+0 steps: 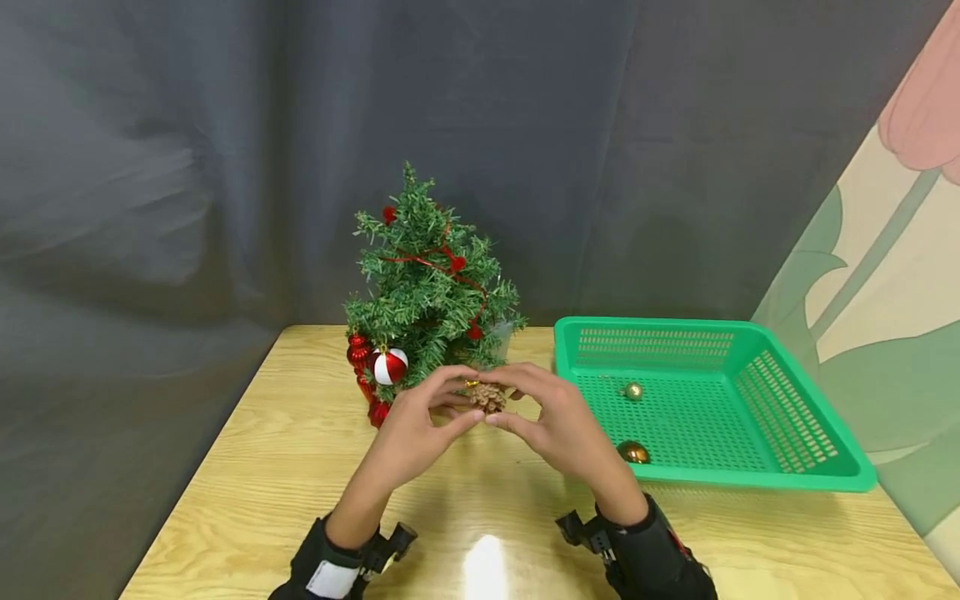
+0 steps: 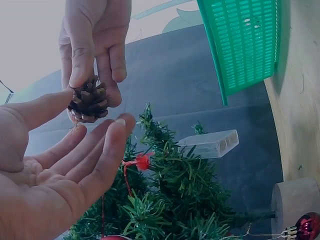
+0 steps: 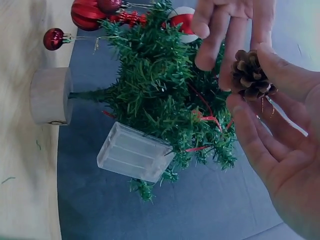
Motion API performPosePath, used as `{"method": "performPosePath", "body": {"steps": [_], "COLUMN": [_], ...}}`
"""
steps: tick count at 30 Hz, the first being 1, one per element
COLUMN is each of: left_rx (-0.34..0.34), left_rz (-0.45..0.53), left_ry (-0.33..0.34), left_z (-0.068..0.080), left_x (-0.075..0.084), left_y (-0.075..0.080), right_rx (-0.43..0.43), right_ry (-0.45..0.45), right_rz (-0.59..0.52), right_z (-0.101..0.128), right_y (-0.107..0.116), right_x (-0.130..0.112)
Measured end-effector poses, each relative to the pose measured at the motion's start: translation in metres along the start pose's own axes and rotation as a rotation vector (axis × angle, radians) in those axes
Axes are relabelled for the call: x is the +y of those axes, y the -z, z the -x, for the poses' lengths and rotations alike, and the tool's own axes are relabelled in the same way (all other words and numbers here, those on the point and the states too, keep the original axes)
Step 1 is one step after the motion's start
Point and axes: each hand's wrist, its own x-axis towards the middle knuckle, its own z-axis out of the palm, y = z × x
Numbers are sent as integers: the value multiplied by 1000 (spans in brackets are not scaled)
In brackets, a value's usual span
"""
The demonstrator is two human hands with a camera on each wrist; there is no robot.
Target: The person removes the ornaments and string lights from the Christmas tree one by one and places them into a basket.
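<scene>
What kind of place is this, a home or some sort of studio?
Probably a staged recording corner, not a lived-in room: a dark cloth backdrop hangs behind a bare wooden table with only a mini Christmas tree and green basket.

Both hands (image 1: pixel 487 417) together, fingers (image 2: pixel 82 60) pinching.
</scene>
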Motion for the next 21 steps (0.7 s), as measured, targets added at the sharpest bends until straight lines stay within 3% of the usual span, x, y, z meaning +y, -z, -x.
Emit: {"method": "performPosePath", "body": {"steps": [8,17,21], "left_rx": [29,44,38], "left_rz": [-16,-27,-37], "left_ry": [6,-15,-17], "left_z": [1,1,3], "left_x": [2,5,3], "left_y": [4,7,7], "right_rx": [-87,-155,-214], "right_ry": [-85,-164,-202], "right_rz": [86,204,261], "right_z": [-19,-36,-33], "right_y": [22,87,105], "right_x": [28,64,85]}}
